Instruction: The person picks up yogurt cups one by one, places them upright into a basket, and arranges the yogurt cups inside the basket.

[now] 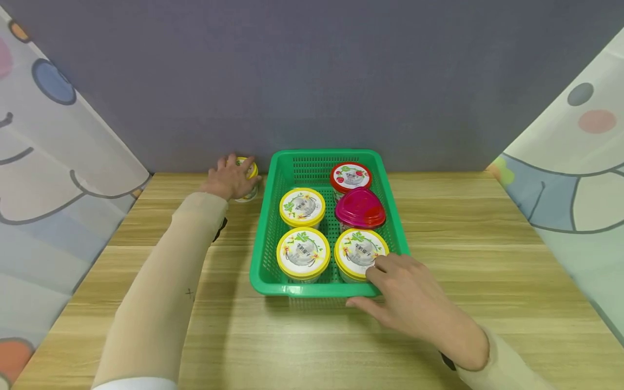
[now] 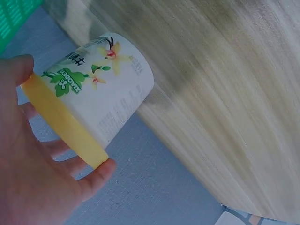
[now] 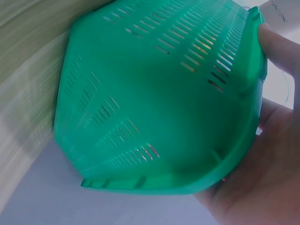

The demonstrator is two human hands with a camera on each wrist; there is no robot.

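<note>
At the back left, beside the basket, my left hand (image 1: 228,180) holds a white paper tub (image 2: 105,86) by its yellow lid (image 2: 65,122), thumb and fingers spread around the rim. Vanilla flowers and a green leaf are printed on the tub's side. My right hand (image 1: 409,295) grips the front right corner of a green plastic basket (image 1: 261,238), thumb outside the rim and fingers over it. Inside the basket are three yellow-lidded tubs (image 1: 303,253), a red-lidded tub (image 1: 351,176) and a container with a magenta rounded-triangle lid (image 1: 361,208).
The wood-grain table (image 1: 468,233) runs back to a grey-blue panel (image 1: 312,81). Cartoon-printed sheets (image 1: 585,162) stand along both sides. Slotted walls of the basket show close up in the right wrist view.
</note>
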